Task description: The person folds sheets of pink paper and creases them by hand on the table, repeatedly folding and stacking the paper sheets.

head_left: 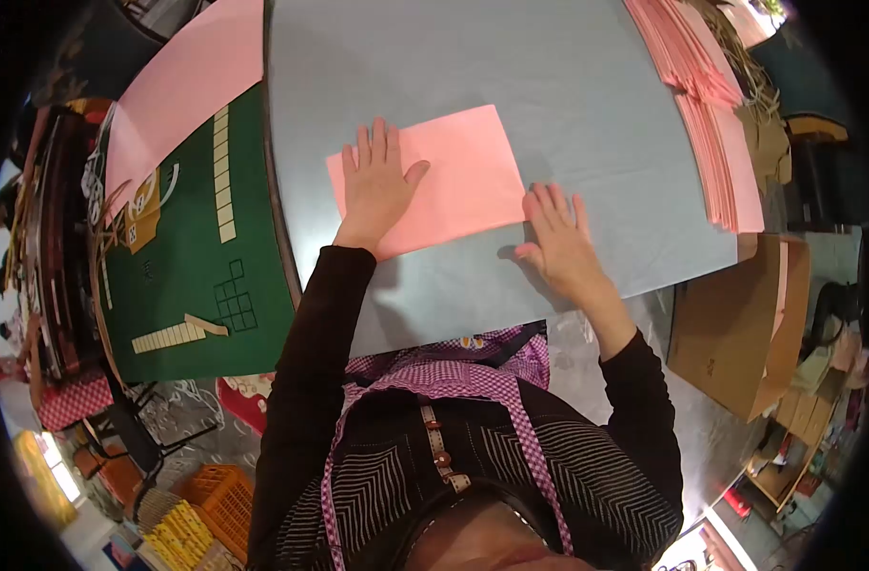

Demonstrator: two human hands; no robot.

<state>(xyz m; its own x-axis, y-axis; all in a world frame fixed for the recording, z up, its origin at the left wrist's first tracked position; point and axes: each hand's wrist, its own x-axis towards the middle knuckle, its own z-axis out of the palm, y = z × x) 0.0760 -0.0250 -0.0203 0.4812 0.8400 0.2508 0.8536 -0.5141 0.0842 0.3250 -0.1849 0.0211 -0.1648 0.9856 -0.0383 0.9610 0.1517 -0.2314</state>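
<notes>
While left hand (pixel 375 183) lies flat on pink sheet (pixel 463 171) | right hand (pixel 560 238) spread at its edge | pink stacks (pixel 715 162) rightward, tiles (pixel 223 176) leftward

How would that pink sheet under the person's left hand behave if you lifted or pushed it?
The pink sheet looks thin, so it is probably light and would likely bend if lifted by one corner. Once the left hand lets go, it may slide easily, as the tabletop looks smooth. Lying flat, it seems unlikely to roll.
</notes>
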